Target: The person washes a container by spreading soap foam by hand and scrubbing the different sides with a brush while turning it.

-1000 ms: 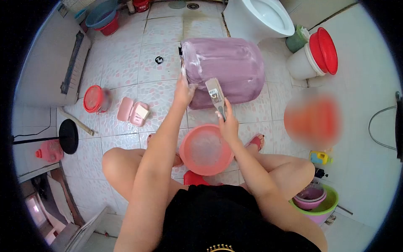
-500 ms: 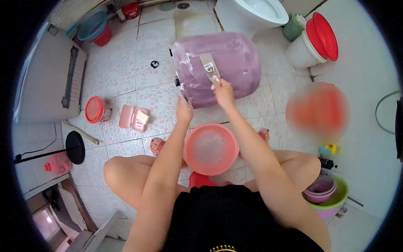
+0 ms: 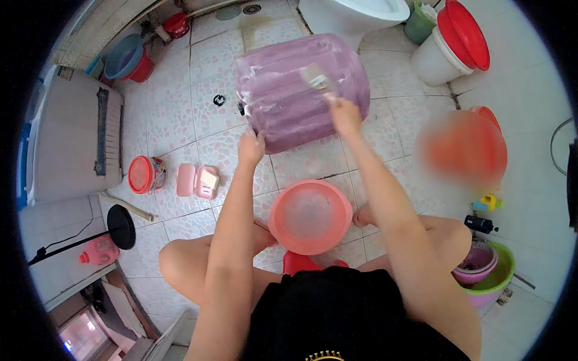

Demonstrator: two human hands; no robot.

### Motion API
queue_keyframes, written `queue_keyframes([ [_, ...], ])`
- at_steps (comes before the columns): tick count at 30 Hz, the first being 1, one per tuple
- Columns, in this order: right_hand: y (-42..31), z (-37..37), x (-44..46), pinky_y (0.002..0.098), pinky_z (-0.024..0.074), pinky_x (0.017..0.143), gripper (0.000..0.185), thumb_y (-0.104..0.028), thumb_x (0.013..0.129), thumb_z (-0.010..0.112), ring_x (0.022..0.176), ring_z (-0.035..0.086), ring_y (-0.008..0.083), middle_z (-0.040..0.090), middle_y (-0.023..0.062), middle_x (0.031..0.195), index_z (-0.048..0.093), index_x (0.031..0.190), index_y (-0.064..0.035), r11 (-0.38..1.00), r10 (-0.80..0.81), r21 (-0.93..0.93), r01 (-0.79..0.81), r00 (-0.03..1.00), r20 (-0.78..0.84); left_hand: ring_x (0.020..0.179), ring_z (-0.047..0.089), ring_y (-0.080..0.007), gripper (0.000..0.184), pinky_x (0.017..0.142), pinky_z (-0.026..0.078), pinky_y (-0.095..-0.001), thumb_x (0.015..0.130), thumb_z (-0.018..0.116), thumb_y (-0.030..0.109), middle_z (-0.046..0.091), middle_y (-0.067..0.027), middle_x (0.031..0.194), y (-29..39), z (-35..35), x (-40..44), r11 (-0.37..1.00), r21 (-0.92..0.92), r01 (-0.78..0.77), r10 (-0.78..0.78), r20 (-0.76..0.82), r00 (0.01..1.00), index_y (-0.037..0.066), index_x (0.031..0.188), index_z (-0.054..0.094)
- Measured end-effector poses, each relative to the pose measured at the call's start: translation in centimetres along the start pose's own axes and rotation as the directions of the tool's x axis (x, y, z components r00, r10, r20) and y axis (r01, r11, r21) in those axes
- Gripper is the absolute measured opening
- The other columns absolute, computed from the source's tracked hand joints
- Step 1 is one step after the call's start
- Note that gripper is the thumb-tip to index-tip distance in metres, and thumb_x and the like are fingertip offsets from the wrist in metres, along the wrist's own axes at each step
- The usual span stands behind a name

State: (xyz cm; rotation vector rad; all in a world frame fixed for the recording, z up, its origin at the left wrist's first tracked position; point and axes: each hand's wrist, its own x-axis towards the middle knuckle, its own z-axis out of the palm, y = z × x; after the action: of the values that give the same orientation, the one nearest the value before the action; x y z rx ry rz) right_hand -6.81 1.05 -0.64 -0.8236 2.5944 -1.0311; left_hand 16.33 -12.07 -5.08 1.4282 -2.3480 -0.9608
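Observation:
A purple ribbed suitcase [image 3: 301, 117] lies on the tiled floor in front of me, streaked with white foam along its left part. My right hand [image 3: 346, 117] is closed around the handle of a flat, pale brush [image 3: 316, 78], whose head is over the suitcase's upper middle and slightly blurred. At the suitcase's near left corner, my left hand [image 3: 251, 147] is closed on the edge, its fingertips partly hidden. A pink basin [image 3: 278, 219] of cloudy water stands between my feet.
An open pink soap box [image 3: 186, 179] holding a white bar and a red-lidded bucket [image 3: 141, 175] are on the left. A toilet [image 3: 355, 24] stands beyond the suitcase. Buckets [image 3: 433, 63] and a blurred red shape [image 3: 463, 150] are on the right.
The brush has moved up and right across the suitcase, and its head has turned. The suitcase is tilted slightly differently, its left side shifted. My left hand remains at its near left corner.

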Motion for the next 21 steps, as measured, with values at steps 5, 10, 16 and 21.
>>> queue_keyframes([
  [5, 3.9, -2.3, 3.7, 0.052, 0.0464, 0.071, 0.054, -0.047, 0.097, 0.05, 0.083, 0.065, 0.0452, 0.068, 0.026, 0.083, 0.071, 0.084, 0.0015, 0.951, 0.235, 0.185, -0.248, 0.968, 0.089, 0.103, 0.06, -0.0506, 0.04, 0.089, 0.046, -0.0529, 0.091, 0.061, 0.025, 0.063, -0.0349, 0.106, 0.0, -0.4, 1.0, 1.0, -0.027, -0.005, 0.005, 0.017, 1.0, -0.008, 0.113, 0.057],
  [10, -1.1, 7.4, -1.7, 0.0495, 0.0417, 0.057, 0.058, -0.044, 0.098, 0.054, 0.055, 0.058, 0.0345, 0.06, 0.0233, 0.061, 0.064, 0.072, 0.0064, 0.957, 0.057, 0.289, -0.036, 0.996, -0.065, 0.103, 0.06, -0.0499, 0.04, 0.089, 0.046, -0.0529, 0.09, 0.061, 0.025, 0.064, -0.0344, 0.105, 0.6, -0.5, 0.7, 1.0, 0.006, 0.003, -0.003, 0.005, 1.0, -0.007, 0.114, 0.057],
  [16, -9.5, 10.9, -8.2, 0.0559, 0.0462, 0.083, 0.058, -0.052, 0.098, 0.046, 0.095, 0.063, 0.0467, 0.067, 0.0284, 0.094, 0.07, 0.091, 0.0002, 0.972, 0.108, 0.172, -0.161, 0.952, 0.285, 0.102, 0.061, -0.0496, 0.041, 0.087, 0.047, -0.0528, 0.09, 0.062, 0.026, 0.064, -0.0335, 0.105, 0.0, -0.7, 1.3, 0.991, -0.13, 0.018, -0.009, 0.069, 0.998, -0.007, 0.115, 0.056],
  [21, -6.1, 4.6, -4.5, 0.0551, 0.0491, 0.081, 0.05, -0.05, 0.096, 0.049, 0.093, 0.065, 0.0441, 0.069, 0.0221, 0.098, 0.07, 0.097, -0.0045, 1.0, 0.004, -0.023, 0.003, 0.951, 0.309, 0.101, 0.061, -0.0495, 0.043, 0.087, 0.047, -0.0526, 0.09, 0.061, 0.027, 0.065, -0.0333, 0.104, -1.1, -0.2, 1.6, 0.998, -0.046, -0.038, 0.04, 0.045, 0.998, -0.007, 0.116, 0.056],
])
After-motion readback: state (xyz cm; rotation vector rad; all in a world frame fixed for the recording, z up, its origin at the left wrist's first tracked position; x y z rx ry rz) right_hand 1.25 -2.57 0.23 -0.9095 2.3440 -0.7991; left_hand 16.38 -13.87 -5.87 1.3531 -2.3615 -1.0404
